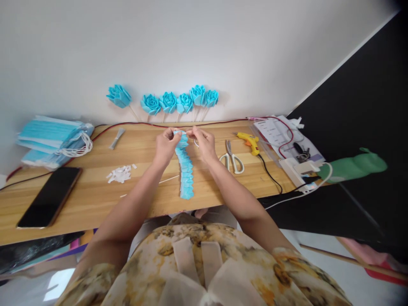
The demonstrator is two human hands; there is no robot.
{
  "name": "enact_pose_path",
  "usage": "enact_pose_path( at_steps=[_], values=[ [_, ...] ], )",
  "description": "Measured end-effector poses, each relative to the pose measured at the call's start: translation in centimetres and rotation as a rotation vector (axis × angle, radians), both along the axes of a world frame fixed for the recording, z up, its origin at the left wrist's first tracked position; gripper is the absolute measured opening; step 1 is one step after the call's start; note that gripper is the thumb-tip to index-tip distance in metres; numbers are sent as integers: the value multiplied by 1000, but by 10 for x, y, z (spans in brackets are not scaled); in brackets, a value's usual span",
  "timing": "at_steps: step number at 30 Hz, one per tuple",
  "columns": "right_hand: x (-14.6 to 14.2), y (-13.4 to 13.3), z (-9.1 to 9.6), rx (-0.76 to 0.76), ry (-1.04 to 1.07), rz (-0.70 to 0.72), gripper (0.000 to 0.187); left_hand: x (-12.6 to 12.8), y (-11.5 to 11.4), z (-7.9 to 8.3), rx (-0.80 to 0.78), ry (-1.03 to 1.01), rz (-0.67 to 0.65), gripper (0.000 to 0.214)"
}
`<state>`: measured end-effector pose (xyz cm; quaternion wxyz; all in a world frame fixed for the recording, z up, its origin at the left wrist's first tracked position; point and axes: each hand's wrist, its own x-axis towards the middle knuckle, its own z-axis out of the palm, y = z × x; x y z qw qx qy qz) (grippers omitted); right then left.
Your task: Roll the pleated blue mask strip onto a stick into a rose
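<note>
A long strip of pleated light-blue face-mask material (186,178) runs from the middle of the wooden table towards its front edge. Its far end is pinched by my left hand (166,146), thumb on top. Close against that same end, my right hand (205,144) has thumb and fingertips pressed together; whatever is between them is too small to make out. A bit of white cord or loop (196,144) shows beside the right fingers. To the left of the strip lies a thin wooden stick (168,179).
Blue paper-like flowers on sticks (168,102) lean on the wall. Scissors (232,158) and a yellow glue gun (250,141) lie right, near a power strip (295,174). Left are white scraps (120,174), a phone (50,197), stacked masks (47,135) and a tied bundle (117,138).
</note>
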<state>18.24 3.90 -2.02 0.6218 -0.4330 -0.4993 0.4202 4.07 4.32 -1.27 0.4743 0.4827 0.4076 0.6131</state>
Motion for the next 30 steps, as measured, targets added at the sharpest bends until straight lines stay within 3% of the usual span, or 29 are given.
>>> enact_pose_path(
  at_steps=[7,12,16,20,26,30],
  values=[
    [6,6,1,-61,63,-68,63,2,-1,-1,-4,-21,5,22],
    [6,5,3,1,76,79,52,1,-1,-1,2,-24,-6,25],
    [2,4,-1,45,-34,185,47,1,-1,-2,8,-23,-16,25],
    [3,7,-6,58,-98,158,43,1,-1,-3,7,-22,-43,28],
    [8,9,-1,33,-26,90,44,-2,0,-3,42,-27,-63,38],
    [8,9,1,32,3,88,42,-5,2,-1,32,-34,-33,30]
  ],
)
